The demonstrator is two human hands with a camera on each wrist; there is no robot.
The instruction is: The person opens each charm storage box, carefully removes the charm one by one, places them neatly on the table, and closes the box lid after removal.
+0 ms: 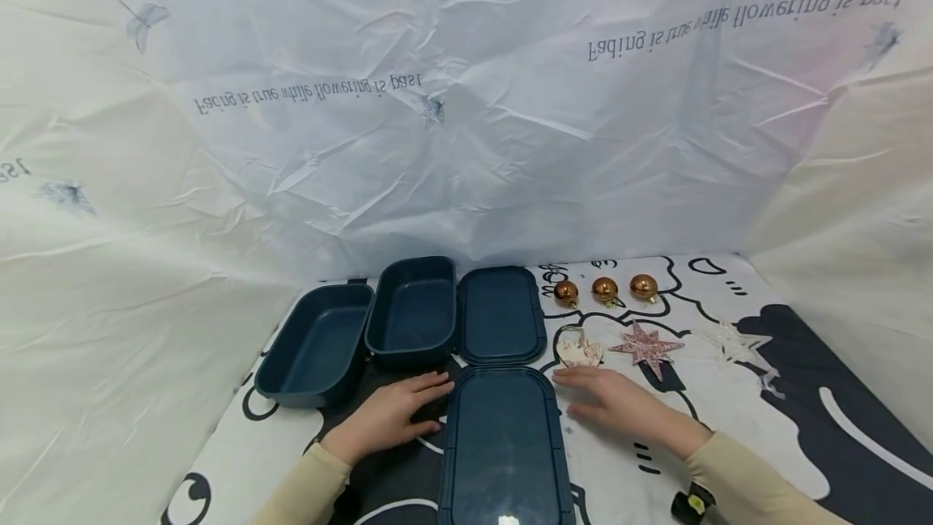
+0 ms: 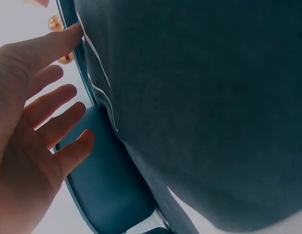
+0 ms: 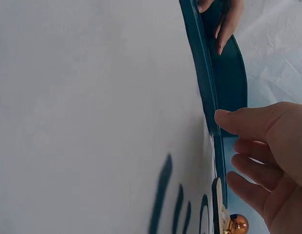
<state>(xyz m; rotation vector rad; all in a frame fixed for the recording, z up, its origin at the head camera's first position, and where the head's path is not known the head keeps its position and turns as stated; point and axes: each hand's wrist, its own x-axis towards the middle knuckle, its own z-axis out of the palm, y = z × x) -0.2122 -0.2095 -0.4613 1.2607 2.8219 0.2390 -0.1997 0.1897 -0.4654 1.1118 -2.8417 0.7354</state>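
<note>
A dark blue rectangular lid (image 1: 506, 452) lies flat in front of me, between my two hands. Along its left side rests my left hand (image 1: 394, 416), fingers loosely extended and holding nothing. My right hand (image 1: 619, 403) is at the lid's other side, fingers relaxed, also holding nothing. Its fingertips are just below a pale, pink-patterned ornament (image 1: 581, 352). In the right wrist view, the thumb (image 3: 229, 119) overlaps the lid's edge. Beyond the near lid lies a second blue lid (image 1: 501, 314). Left of that stand two deep blue containers, one upright box (image 1: 411, 306) and another box (image 1: 317, 343).
Three shiny copper-brown baubles (image 1: 605, 290) line the back right. In front of them lie a pink glitter star (image 1: 647, 347) and a whitish star (image 1: 736, 344). A black-and-white patterned cloth (image 1: 729, 428) covers the table. White plastic sheeting (image 1: 466, 144) hangs behind and at both sides.
</note>
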